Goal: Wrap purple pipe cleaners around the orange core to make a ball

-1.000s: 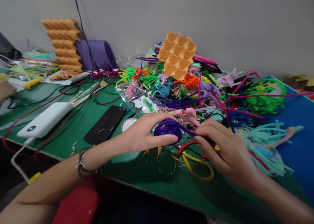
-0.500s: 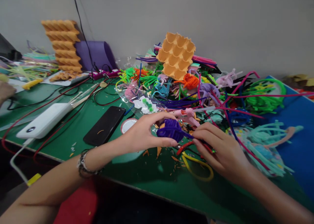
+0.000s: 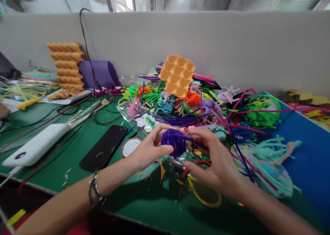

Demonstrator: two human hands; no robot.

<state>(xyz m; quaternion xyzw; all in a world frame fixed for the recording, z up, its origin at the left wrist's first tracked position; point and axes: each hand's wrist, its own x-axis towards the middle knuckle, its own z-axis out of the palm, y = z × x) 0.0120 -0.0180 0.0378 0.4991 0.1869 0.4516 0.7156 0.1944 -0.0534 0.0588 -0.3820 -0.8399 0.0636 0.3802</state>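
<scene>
My left hand [image 3: 151, 149] is wrapped round a ball of purple pipe cleaner [image 3: 175, 142], held above the table with the thumb on its near side. From the ball a loose purple strand runs right, passing by the fingers of my right hand [image 3: 219, 164]. That hand's thumb is spread away from its fingers. Behind the ball a pink glue gun [image 3: 188, 129] is partly hidden by both hands. Below them are orange scraps [image 3: 162, 172], a red piece [image 3: 184, 173] and a yellow pipe cleaner loop [image 3: 215, 204].
A black phone [image 3: 104, 149] and a white power bank [image 3: 36, 145] with cables lie at left. Colourful pipe cleaner bundles [image 3: 165, 106] and an orange egg tray [image 3: 177, 75] are at the back. A blue board [image 3: 304, 152] stands right. Another person's hand [image 3: 3, 111] shows far left.
My right hand has loosened from the purple strand, its thumb and fingers now spread. The ball has turned slightly in my left hand. The camera view has tilted upward.
</scene>
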